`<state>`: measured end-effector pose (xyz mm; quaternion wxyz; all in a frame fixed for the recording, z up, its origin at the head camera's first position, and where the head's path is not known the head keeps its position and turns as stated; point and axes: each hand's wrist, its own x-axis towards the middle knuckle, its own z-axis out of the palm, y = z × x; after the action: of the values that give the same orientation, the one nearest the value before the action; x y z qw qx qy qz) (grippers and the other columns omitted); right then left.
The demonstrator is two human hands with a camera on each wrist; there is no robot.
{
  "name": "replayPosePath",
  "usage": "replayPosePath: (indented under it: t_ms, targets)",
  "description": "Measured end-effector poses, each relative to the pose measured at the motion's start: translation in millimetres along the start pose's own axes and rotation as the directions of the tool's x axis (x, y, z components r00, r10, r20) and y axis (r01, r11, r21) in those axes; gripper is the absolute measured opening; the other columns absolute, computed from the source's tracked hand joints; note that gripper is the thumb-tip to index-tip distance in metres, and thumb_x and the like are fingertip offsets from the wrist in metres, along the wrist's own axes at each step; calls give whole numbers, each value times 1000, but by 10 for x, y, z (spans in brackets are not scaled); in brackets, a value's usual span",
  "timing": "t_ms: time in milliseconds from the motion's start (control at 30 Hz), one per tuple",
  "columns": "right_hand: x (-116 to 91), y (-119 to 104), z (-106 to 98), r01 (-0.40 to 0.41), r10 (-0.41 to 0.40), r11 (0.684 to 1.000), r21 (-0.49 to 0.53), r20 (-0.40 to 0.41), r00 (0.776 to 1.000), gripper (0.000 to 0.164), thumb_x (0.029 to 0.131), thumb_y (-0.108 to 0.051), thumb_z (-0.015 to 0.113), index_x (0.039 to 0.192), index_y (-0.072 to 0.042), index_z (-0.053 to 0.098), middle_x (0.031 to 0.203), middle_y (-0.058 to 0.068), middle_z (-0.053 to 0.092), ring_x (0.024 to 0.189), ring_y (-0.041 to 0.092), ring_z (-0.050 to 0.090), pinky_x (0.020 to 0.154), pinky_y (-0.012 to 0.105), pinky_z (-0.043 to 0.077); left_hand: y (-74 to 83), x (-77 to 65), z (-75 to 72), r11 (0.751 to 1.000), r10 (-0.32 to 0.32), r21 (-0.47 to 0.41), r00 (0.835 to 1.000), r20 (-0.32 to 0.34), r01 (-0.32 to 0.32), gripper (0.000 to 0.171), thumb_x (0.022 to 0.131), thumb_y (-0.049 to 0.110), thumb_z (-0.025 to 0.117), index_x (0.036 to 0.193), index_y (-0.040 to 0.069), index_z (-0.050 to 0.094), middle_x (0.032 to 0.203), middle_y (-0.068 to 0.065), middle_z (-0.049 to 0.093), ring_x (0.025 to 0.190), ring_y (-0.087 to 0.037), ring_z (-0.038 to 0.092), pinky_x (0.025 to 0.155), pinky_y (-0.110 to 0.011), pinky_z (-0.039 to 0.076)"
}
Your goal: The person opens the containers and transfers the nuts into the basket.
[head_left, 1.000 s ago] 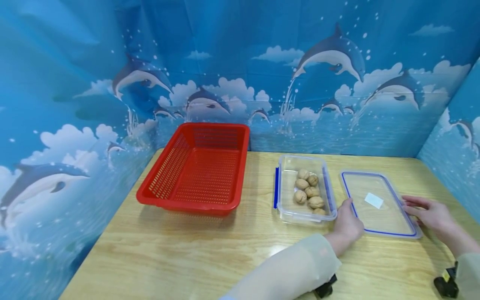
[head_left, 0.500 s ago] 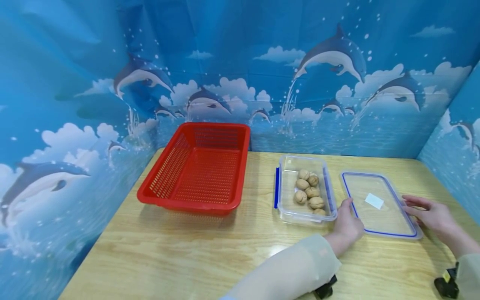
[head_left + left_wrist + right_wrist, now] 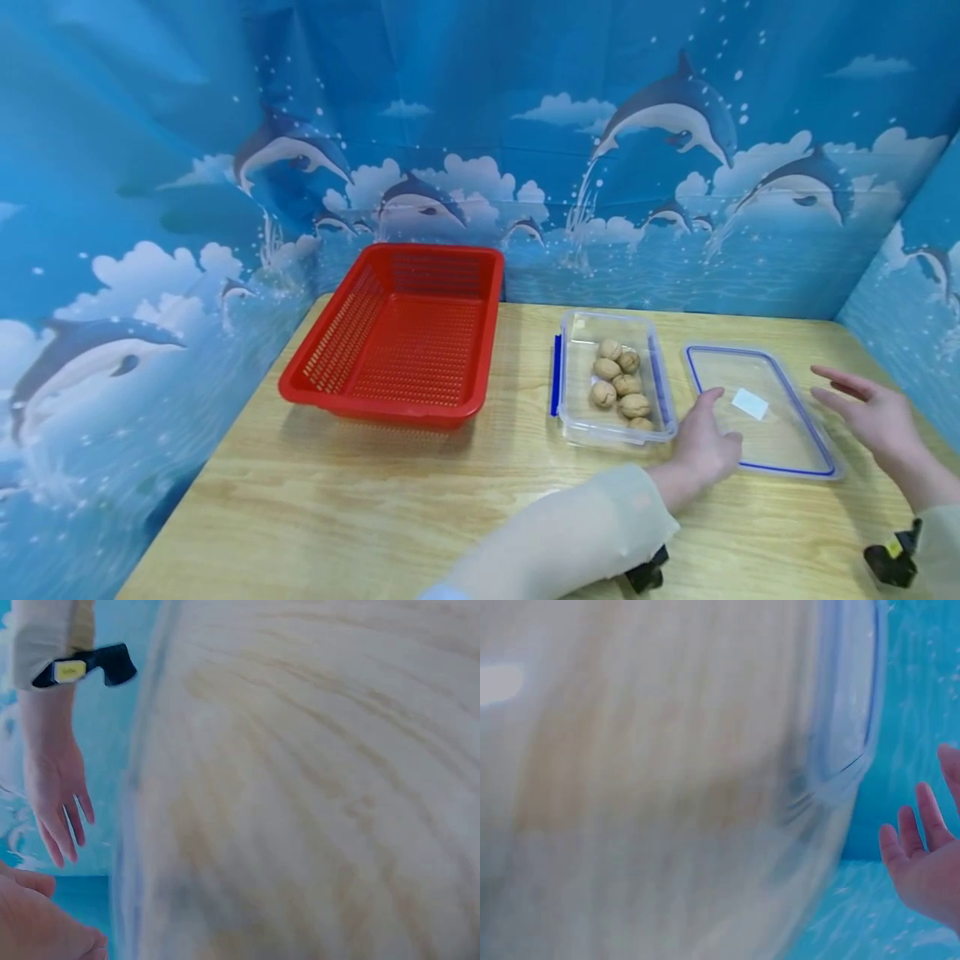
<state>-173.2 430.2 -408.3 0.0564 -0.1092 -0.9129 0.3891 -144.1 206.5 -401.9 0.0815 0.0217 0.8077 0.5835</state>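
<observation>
A clear lid (image 3: 783, 437) with a blue seal and a small white label lies on the table. My left hand (image 3: 705, 448) is over the lid's near left edge, its thumb pointing up. Off the lid's right edge, my right hand (image 3: 877, 418) is raised with fingers apart and nothing in them. That right hand (image 3: 56, 799) also shows in the left wrist view with its fingers spread. Left of the lid stands a clear plastic box (image 3: 592, 429) with a blue clip, holding several walnuts (image 3: 626, 385).
A red perforated plastic basket (image 3: 420, 350) stands at the table's left side with nothing in it. The wooden table (image 3: 360, 517) backs onto a blue dolphin-printed curtain (image 3: 465, 100). Black wrist devices (image 3: 891, 562) are worn at both sleeves.
Both hands have let go of the lid's edges. The right hand has risen a little from the right edge, and the left hand has shifted slightly. The lid stays on the table.
</observation>
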Motion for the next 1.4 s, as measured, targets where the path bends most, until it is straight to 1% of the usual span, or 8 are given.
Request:
replayPosePath:
  t_ms: [100, 200, 300, 433, 600, 967, 1233, 1400]
  targets:
    - [-17, -168, -12, 26, -26, 999, -22, -7, 1000, 61, 90, -46, 45, 139, -13, 33, 142, 25, 20, 124, 45, 19, 86, 61, 29, 106, -35, -108, 999, 39, -8, 999, 37, -39, 61, 76, 5, 65, 125, 34, 44, 116, 8, 54, 58, -9, 49, 53, -22, 44]
    - [-28, -361, -20, 62, -61, 998, -26, 23, 998, 60, 89, -47, 45, 140, -17, 33, 141, 26, 23, 123, 46, 22, 83, 61, 31, 210, -49, -282, 996, 87, -13, 993, 76, -86, 60, 79, 7, 63, 127, 35, 42, 120, 8, 51, 54, -9, 46, 46, -22, 41]
    - [-35, -562, -18, 116, -114, 993, -34, 55, 992, 59, 89, -46, 46, 140, -19, 33, 140, 24, 27, 122, 45, 25, 83, 52, 37, 294, -37, -517, 986, 165, -9, 980, 110, -165, 59, 81, 9, 63, 130, 34, 40, 126, 7, 48, 86, -5, 54, 60, -20, 45]
    - [-50, -816, -4, 200, -196, 979, -48, 77, 977, 56, 89, -44, 47, 139, -21, 35, 138, 17, 35, 122, 32, 33, 83, 31, 41, 392, -20, -866, 971, 237, -27, 960, 152, -236, 61, 83, 11, 62, 134, 32, 37, 133, 4, 42, 118, -10, 41, 85, -23, 42]
    - [-91, -1107, 67, 292, -290, 956, -1, 106, 951, 54, 90, -39, 50, 137, -17, 38, 134, 10, 40, 112, 2, 40, 70, 3, 34, 456, -21, -1339, 954, 296, -115, 930, 218, -277, 62, 86, 10, 59, 138, 27, 31, 139, 6, 32, 124, -7, 32, 96, -22, 31]
    - [-241, -1525, 513, 404, -431, 897, 178, 163, 887, 43, 90, -23, 54, 130, -9, 46, 123, 3, 50, 99, -6, 49, 75, 11, 43, 217, -55, -2303, 889, 452, -199, 859, 239, -413, 63, 87, 6, 57, 141, 8, 25, 143, -2, 27, 127, -12, 29, 101, -23, 24]
    - [-253, -1641, 821, 491, -573, 805, 334, 223, 789, 43, 89, -10, 55, 129, 0, 44, 125, 21, 46, 106, 10, 51, 81, 17, 44, -17, -177, -2990, 903, 429, -107, 877, 215, -416, 60, 86, 8, 59, 138, 9, 30, 140, -4, 34, 126, -15, 32, 101, -36, 26]
    - [-260, -1653, 971, 476, -579, 803, 358, 282, 765, 43, 88, -13, 57, 129, -4, 46, 125, 13, 49, 106, 13, 50, 83, 20, 44, -55, -396, -3453, 911, 398, 48, 903, 163, -410, 62, 85, 16, 62, 138, 12, 30, 139, -1, 34, 127, -13, 29, 101, -38, 27]
